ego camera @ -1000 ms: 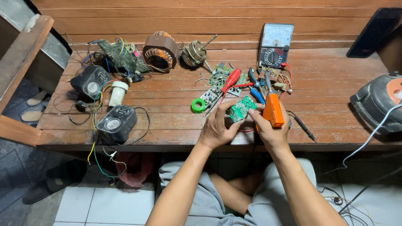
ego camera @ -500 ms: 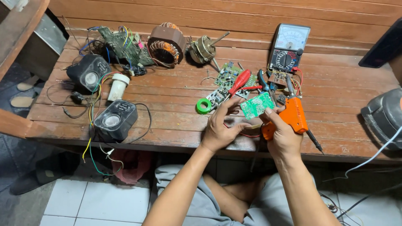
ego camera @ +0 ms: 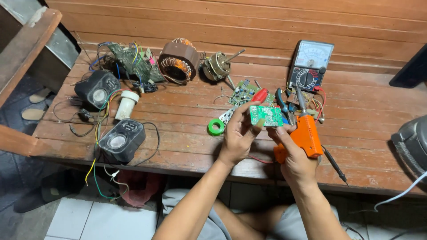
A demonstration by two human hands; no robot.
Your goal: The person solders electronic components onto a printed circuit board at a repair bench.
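The small green board point(ego camera: 266, 115) is held up just above the worktop point(ego camera: 187, 133), near its front edge and a little right of centre. It looks light, thin and stiff, but probably fragile: the parts and solder joints on its faces would not take squeezing, so the bare edges and corners are the places to hold it. The left hand point(ego camera: 238, 138) does that, its fingers point(ego camera: 242, 116) closed lightly on the board's left edge, thumb below and fingertips above.

The right hand point(ego camera: 296, 158) is clenched around the handle of the orange soldering gun point(ego camera: 306, 135), tip pointing away toward the far side, just right of the board. The gun seems heavier and rigid, and the full-hand grip suits it. Its tip should be treated as hot.

A green tape roll point(ego camera: 216, 127) lies on the worktop just left of the left hand.
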